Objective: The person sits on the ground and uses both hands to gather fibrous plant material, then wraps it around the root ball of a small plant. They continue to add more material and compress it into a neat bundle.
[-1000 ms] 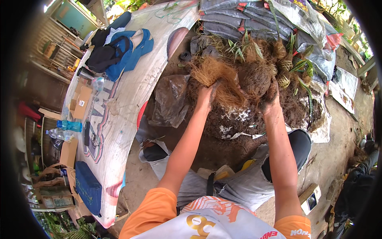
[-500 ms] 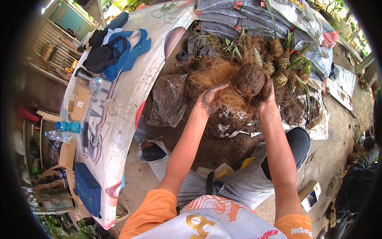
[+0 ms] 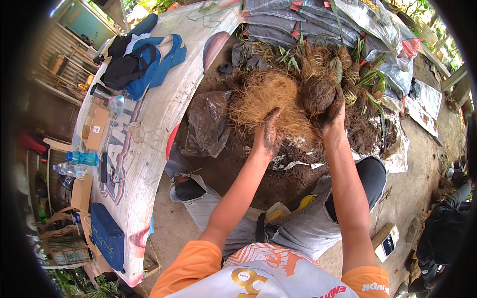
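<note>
A round, dark brown ball of soil wrapped in fibre (image 3: 318,97) rests in my right hand (image 3: 337,111), whose dirty fingers curl round its right side. To its left, a loose tuft of golden-brown coconut fibre (image 3: 271,94) spreads over the heap. My left hand (image 3: 270,133) grips this fibre at its near edge; the fingers are partly hidden in the strands, and soil coats the palm. Several fibre-wrapped plant balls (image 3: 352,79) with long green leaves stand just beyond the ball.
Stacked grey sacks (image 3: 278,30) line the far side. A crumpled dark plastic bag (image 3: 207,121) lies left of the heap. The long white table (image 3: 171,79) carries clothing, bottles and boxes. On the right, a phone (image 3: 388,245) lies on a block; a person in dark clothes (image 3: 442,233) is nearby.
My left hand has moved right and taken hold of the fibre, which is now fluffed up and brighter. The ball has shifted slightly right, with my right hand still on it.
</note>
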{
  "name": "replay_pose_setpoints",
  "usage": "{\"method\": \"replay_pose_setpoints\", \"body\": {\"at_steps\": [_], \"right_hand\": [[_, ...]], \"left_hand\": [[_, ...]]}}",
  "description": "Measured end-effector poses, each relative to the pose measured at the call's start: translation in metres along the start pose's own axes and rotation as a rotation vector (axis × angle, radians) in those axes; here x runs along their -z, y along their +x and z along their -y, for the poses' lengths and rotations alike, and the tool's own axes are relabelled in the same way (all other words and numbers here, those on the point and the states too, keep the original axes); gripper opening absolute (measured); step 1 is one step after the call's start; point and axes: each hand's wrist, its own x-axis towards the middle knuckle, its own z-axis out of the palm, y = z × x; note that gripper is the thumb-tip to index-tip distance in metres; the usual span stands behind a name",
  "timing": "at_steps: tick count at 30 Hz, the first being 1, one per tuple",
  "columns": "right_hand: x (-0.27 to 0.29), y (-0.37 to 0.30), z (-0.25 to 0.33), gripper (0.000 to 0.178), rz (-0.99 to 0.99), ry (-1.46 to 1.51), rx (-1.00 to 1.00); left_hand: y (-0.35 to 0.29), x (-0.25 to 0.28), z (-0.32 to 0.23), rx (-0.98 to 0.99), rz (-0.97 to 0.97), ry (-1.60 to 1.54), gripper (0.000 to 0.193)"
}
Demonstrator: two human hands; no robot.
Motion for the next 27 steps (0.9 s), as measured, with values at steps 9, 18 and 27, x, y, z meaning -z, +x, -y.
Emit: {"method": "replay_pose_setpoints", "body": {"at_steps": [9,18,27], "right_hand": [[0.011,0.008,-0.009,0.047,0.009,-0.014,0.038],[0.026,0.016,-0.011,0.053,0.058,0.087,-0.024],[0.045,0.031,-0.009,0.053,0.039,0.143,-0.056]], "left_hand": [[-0.022,-0.006,0.013,-0.163,0.279,0.184,0.099],[-0.019,0.005,0.002,-0.066,0.385,-0.279,0.137],[-0.018,0.012,0.018,0.026,0.444,0.341,0.071]]}}
